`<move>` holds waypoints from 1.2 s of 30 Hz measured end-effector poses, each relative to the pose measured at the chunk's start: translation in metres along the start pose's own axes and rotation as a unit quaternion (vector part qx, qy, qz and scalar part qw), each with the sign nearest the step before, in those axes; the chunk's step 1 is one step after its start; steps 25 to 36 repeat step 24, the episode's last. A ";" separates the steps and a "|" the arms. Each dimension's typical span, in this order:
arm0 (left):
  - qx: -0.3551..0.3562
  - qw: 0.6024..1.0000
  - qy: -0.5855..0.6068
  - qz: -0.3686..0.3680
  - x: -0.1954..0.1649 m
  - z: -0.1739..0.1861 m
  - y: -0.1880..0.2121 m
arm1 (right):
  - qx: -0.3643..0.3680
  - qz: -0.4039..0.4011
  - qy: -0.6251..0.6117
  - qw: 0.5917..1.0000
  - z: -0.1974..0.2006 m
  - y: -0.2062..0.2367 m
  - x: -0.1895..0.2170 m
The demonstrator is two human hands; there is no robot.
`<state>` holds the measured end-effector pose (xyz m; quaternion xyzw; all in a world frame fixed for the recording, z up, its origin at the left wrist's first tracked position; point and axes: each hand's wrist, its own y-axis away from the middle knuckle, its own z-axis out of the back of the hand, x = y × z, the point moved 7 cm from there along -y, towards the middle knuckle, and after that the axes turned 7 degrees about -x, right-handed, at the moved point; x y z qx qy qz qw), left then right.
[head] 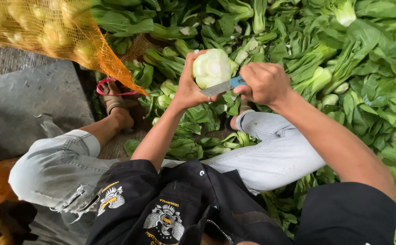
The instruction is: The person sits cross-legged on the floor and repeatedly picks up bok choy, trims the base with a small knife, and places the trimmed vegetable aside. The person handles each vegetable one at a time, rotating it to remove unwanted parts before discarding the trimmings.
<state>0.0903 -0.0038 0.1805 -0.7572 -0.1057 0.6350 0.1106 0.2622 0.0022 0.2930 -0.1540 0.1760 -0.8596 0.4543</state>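
Head view, looking down at a seated person's lap and two bare hands. Left hand (186, 88) grips a pale green, rounded bok choy head (212, 68), cut base turned up, raised over a spread heap of leafy green bok choy (366, 68). Right hand (264, 83) is clenched around a blue-handled knife (223, 86), its blade against the base. The head looks firm and crisp at the stalk, light, with floppy, easily bruised leaves; gripping the thick stalk end seems safest. An orange mesh sack of yellowish produce (48, 27) sits at upper left.
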 end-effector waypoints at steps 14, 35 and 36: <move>0.047 0.984 0.113 0.132 0.011 -0.031 0.016 | 0.129 -0.244 0.244 0.930 -0.063 0.076 -0.172; 0.129 0.992 0.004 0.007 0.012 -0.009 -0.003 | 0.033 -0.301 -0.422 0.854 -0.029 0.016 -0.043; 0.129 0.992 0.004 0.007 0.012 -0.009 -0.003 | 0.033 -0.301 -0.422 0.854 -0.029 0.016 -0.043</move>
